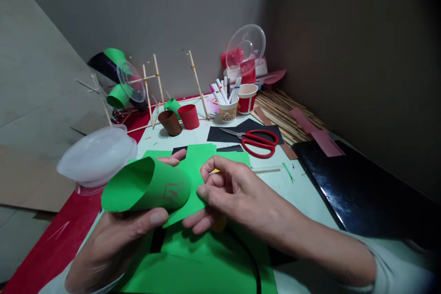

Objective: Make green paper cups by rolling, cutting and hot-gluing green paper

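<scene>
My left hand [117, 239] is closed around a sheet of green paper rolled into a tube [146, 186], thumb under it and fingertips showing behind. My right hand [227, 193] pinches the loose edge of the same green sheet at the tube's right end; a small yellow object I cannot make out shows under its fingers. More green paper sheets [203, 262] lie flat on the table beneath both hands.
Red scissors [258, 141] lie on black paper behind the hands. A cup of markers [227, 105], a red-and-white cup [247, 98], brown and red paper tubes [179, 119], a stick frame [155, 92], clear plastic lids [98, 154], bamboo sticks [285, 110] and a black board [347, 188] surround them.
</scene>
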Demonstrator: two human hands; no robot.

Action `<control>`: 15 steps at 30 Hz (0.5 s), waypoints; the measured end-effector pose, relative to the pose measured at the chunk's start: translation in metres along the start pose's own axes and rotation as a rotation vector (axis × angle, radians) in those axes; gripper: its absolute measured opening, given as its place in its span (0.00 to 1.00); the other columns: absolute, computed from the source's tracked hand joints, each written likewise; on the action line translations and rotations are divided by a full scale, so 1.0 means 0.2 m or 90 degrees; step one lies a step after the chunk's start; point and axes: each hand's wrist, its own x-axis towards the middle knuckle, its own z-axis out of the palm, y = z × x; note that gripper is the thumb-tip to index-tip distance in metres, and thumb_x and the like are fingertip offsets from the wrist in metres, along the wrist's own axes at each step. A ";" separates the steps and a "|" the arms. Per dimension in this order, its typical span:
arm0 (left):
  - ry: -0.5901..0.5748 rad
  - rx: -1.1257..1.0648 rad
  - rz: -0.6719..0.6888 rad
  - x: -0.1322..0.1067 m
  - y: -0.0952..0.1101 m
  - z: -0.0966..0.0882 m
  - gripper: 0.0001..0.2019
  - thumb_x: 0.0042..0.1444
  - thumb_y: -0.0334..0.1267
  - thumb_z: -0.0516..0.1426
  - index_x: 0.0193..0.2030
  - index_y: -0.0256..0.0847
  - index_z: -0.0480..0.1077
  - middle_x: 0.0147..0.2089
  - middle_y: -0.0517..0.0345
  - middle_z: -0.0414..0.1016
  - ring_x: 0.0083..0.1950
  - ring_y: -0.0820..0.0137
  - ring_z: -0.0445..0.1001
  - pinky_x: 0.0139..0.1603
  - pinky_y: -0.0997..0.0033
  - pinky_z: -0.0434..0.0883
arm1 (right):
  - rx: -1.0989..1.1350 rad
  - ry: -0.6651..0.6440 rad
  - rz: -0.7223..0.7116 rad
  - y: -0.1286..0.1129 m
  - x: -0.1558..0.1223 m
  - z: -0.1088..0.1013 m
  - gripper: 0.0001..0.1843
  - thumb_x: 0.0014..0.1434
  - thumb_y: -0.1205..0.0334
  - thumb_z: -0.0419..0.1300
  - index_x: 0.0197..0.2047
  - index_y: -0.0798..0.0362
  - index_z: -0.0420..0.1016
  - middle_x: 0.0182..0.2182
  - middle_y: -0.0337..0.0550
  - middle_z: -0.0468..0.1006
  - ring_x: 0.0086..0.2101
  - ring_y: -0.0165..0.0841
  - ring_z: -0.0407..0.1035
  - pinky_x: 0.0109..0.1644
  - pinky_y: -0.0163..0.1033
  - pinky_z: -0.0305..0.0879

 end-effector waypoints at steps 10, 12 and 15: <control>-0.043 0.218 0.142 0.05 0.00 -0.06 0.27 0.47 0.52 0.72 0.55 0.56 0.78 0.74 0.61 0.68 0.75 0.42 0.63 0.80 0.41 0.52 | -0.080 -0.024 0.004 0.04 0.00 0.01 0.09 0.67 0.64 0.56 0.45 0.47 0.57 0.26 0.30 0.76 0.34 0.39 0.85 0.35 0.36 0.75; -0.056 0.221 0.138 0.05 0.00 -0.06 0.25 0.49 0.50 0.71 0.56 0.57 0.78 0.75 0.62 0.67 0.75 0.44 0.64 0.79 0.43 0.55 | -0.256 0.000 -0.053 0.03 -0.01 -0.01 0.09 0.66 0.62 0.57 0.47 0.48 0.60 0.27 0.34 0.77 0.33 0.39 0.83 0.33 0.38 0.74; -0.093 0.233 0.138 0.05 0.00 -0.07 0.23 0.52 0.48 0.70 0.56 0.57 0.77 0.75 0.62 0.66 0.75 0.45 0.63 0.78 0.44 0.57 | -0.548 0.105 -0.210 -0.01 -0.05 -0.05 0.12 0.66 0.60 0.59 0.52 0.51 0.66 0.35 0.42 0.82 0.36 0.39 0.80 0.36 0.42 0.74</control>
